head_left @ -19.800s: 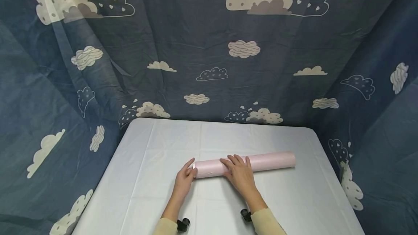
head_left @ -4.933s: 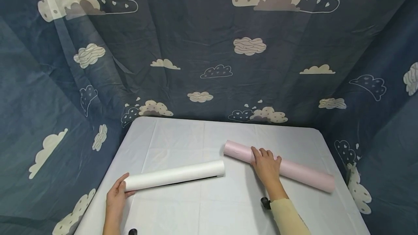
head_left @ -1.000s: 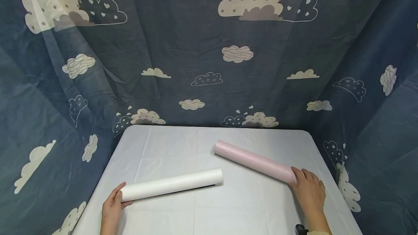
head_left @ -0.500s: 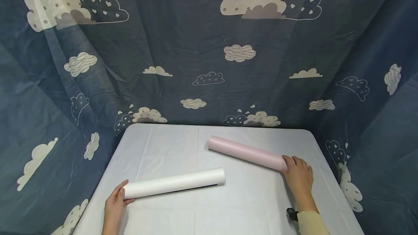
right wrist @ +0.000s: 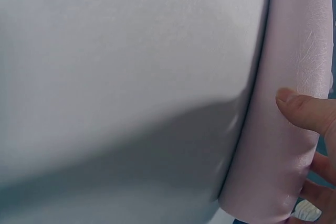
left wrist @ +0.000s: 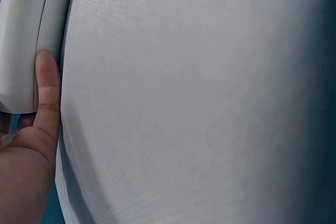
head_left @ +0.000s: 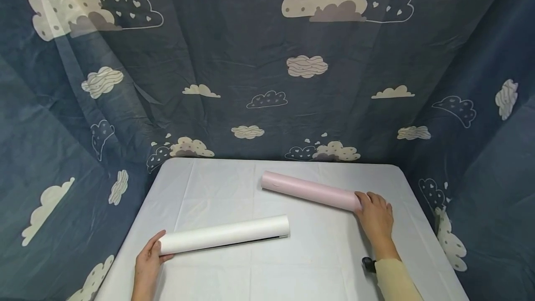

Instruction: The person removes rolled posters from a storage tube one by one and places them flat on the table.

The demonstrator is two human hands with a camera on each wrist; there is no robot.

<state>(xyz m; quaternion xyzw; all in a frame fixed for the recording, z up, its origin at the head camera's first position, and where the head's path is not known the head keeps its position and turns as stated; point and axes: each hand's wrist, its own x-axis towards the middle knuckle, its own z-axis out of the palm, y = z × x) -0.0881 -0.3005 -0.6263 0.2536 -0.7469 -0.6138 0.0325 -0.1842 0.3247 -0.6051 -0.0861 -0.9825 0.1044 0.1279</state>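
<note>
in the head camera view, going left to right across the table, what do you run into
left hand → white roll → pink roll → right hand. Each hand grips the outer end of its roll on the white tablecloth.

The pink roll (head_left: 310,191) looks like a smooth sheet with a soft sheen and faint fibrous grain. The white roll (head_left: 224,240) is matt and paper-like. A creased, finely woven pale cloth (head_left: 292,268) covers the bench; the printed backdrop (head_left: 251,36) is matt fabric.
</note>
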